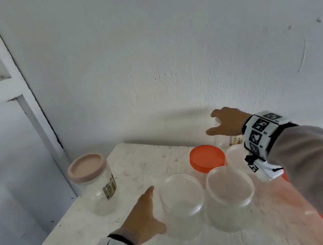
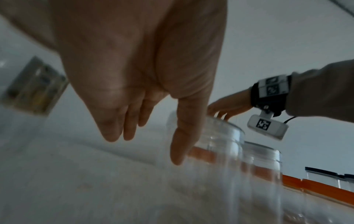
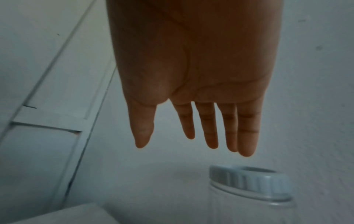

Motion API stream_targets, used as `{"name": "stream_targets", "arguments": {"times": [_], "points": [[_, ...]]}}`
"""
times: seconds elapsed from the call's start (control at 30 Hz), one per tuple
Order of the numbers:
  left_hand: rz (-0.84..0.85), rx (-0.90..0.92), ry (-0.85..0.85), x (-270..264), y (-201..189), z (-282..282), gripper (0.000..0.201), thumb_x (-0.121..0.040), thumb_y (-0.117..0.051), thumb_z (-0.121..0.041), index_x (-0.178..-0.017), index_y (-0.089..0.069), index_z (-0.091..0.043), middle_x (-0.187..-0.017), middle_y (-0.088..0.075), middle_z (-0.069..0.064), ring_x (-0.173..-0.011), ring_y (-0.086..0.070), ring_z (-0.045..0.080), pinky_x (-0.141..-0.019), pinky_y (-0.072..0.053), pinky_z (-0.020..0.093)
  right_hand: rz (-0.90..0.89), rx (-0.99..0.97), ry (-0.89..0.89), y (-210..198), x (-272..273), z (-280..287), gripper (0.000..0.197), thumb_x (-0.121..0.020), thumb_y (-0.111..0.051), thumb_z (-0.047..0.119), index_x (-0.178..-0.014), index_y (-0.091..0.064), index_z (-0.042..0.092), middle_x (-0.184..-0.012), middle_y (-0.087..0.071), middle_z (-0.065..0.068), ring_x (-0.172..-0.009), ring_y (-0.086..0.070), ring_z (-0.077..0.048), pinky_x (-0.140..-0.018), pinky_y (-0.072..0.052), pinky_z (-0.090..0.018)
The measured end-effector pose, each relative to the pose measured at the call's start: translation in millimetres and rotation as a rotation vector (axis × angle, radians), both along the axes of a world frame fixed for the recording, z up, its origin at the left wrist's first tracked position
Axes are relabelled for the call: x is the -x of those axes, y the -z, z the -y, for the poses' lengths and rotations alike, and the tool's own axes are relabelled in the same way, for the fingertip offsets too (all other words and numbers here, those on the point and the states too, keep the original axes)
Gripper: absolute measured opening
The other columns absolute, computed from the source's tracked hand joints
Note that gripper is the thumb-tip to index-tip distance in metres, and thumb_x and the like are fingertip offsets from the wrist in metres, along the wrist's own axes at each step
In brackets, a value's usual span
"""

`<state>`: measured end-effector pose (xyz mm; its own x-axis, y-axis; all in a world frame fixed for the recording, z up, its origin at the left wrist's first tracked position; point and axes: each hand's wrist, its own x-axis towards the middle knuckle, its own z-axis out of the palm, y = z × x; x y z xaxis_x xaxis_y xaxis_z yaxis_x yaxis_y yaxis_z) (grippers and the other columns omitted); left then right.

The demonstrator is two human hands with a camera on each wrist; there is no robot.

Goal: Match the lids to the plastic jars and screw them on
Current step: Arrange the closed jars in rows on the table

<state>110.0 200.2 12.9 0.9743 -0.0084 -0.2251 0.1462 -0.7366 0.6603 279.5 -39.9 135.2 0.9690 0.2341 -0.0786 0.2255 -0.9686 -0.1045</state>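
Note:
Two lidless clear jars [image 1: 182, 203] [image 1: 230, 194] stand side by side mid-table. My left hand [image 1: 150, 208] lies open beside the left one; in the left wrist view its thumb [image 2: 182, 148] rests against that jar [image 2: 220, 144]. Behind them sits a jar with an orange lid [image 1: 207, 158] and a pale translucent lid [image 1: 236, 153]. My right hand [image 1: 221, 123] hovers open over a back jar [image 1: 222, 141] by the wall. Its white ribbed lid [image 3: 249, 181] lies just below my straight fingers [image 3: 210, 136]. A pink-lidded jar [image 1: 86, 168] stands far left.
The white table [image 1: 89, 232] ends at a near-left edge and meets the wall at the back. A door frame [image 1: 32, 115] rises left. An orange tray [image 2: 325, 189] and a black-lidded container [image 2: 321, 174] sit to the right.

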Motion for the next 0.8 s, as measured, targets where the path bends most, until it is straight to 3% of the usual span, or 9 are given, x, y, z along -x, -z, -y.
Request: {"name": "stream_targets", "arguments": {"times": [0.1, 0.2, 0.3, 0.37, 0.43, 0.5, 0.57, 0.8], "points": [[0.254, -0.149, 0.007, 3.0, -26.0, -27.7, 0.072, -0.083, -0.068, -0.026, -0.144, -0.028, -0.025, -0.147, -0.031, -0.013, -0.133, -0.031, 0.004, -0.101, -0.019, 0.008, 0.001, 0.029, 0.097, 1.5, -23.7, 11.3, 0.073, -0.088, -0.055, 0.055, -0.143, -0.032, 0.014, -0.141, -0.040, -0.012, -0.128, -0.040, -0.033, -0.100, -0.037, -0.040], [0.544, -0.161, -0.051, 0.7, -53.6, -55.9, 0.046, -0.082, -0.070, -0.020, -0.124, -0.052, -0.029, -0.129, -0.049, -0.016, -0.123, -0.044, 0.004, -0.100, -0.023, 0.009, 0.014, 0.048, 0.171, 5.1, -42.8, 18.1, 0.072, -0.088, -0.056, 0.055, -0.143, -0.031, 0.015, -0.140, -0.038, -0.013, -0.129, -0.036, -0.037, -0.100, -0.035, -0.042], [0.741, -0.312, -0.143, -14.0, -70.1, -87.9, 0.042, -0.079, -0.073, -0.020, -0.118, -0.059, -0.026, -0.124, -0.051, -0.014, -0.123, -0.043, 0.007, -0.104, -0.022, 0.015, 0.015, 0.065, 0.227, 7.6, -59.4, 21.4, 0.072, -0.089, -0.054, 0.055, -0.145, -0.029, 0.018, -0.142, -0.035, -0.016, -0.130, -0.033, -0.041, -0.104, -0.033, -0.045], [0.648, -0.387, -0.215, -26.6, -71.4, -113.4, 0.053, -0.078, -0.073, -0.033, -0.126, -0.054, -0.025, -0.137, -0.046, -0.008, -0.135, -0.030, 0.010, -0.109, -0.022, 0.027, -0.007, 0.075, 0.257, 8.9, -68.0, 21.6, 0.074, -0.088, -0.052, 0.058, -0.146, -0.027, 0.018, -0.143, -0.033, -0.018, -0.130, -0.036, -0.041, -0.105, -0.034, -0.046], [0.416, -0.435, -0.266, -37.1, -67.6, -139.1, 0.080, -0.068, -0.074, -0.055, -0.137, -0.040, -0.031, -0.149, -0.031, -0.005, -0.141, -0.018, 0.016, -0.114, -0.019, 0.036, -0.047, 0.064, 0.276, 10.3, -76.9, 19.5, 0.079, -0.088, -0.051, 0.059, -0.148, -0.023, 0.016, -0.146, -0.030, -0.020, -0.131, -0.037, -0.038, -0.103, -0.035, -0.045], [0.223, -0.442, -0.262, -44.4, -62.5, -156.9, 0.106, -0.052, -0.070, -0.075, -0.142, -0.028, -0.036, -0.152, -0.023, -0.004, -0.140, -0.019, 0.019, -0.113, -0.021, 0.039, -0.075, 0.061, 0.286, 13.2, -85.5, 17.5, 0.083, -0.088, -0.050, 0.061, -0.149, -0.019, 0.015, -0.148, -0.027, -0.022, -0.133, -0.035, -0.037, -0.104, -0.035, -0.045], [0.151, -0.371, -0.230, -50.0, -56.6, -167.4, 0.119, -0.037, -0.063, -0.082, -0.141, -0.024, -0.038, -0.148, -0.026, -0.005, -0.134, -0.027, 0.017, -0.107, -0.028, 0.037, -0.087, 0.085, 0.287, 16.5, -93.9, 16.5, 0.083, -0.088, -0.048, 0.062, -0.149, -0.018, 0.014, -0.149, -0.030, -0.020, -0.135, -0.034, -0.035, -0.107, -0.034, -0.044], [0.183, -0.236, -0.167, -69.3, -51.9, -182.4, 0.098, -0.026, -0.071, -0.085, -0.113, -0.030, -0.064, -0.127, -0.043, -0.015, -0.113, -0.044, 0.008, -0.095, -0.038, 0.031, -0.088, 0.183, 0.256, 20.4, -107.5, 16.9, 0.079, -0.083, -0.053, 0.065, -0.143, -0.032, 0.019, -0.142, -0.041, -0.011, -0.129, -0.041, -0.031, -0.103, -0.038, -0.039]]}}
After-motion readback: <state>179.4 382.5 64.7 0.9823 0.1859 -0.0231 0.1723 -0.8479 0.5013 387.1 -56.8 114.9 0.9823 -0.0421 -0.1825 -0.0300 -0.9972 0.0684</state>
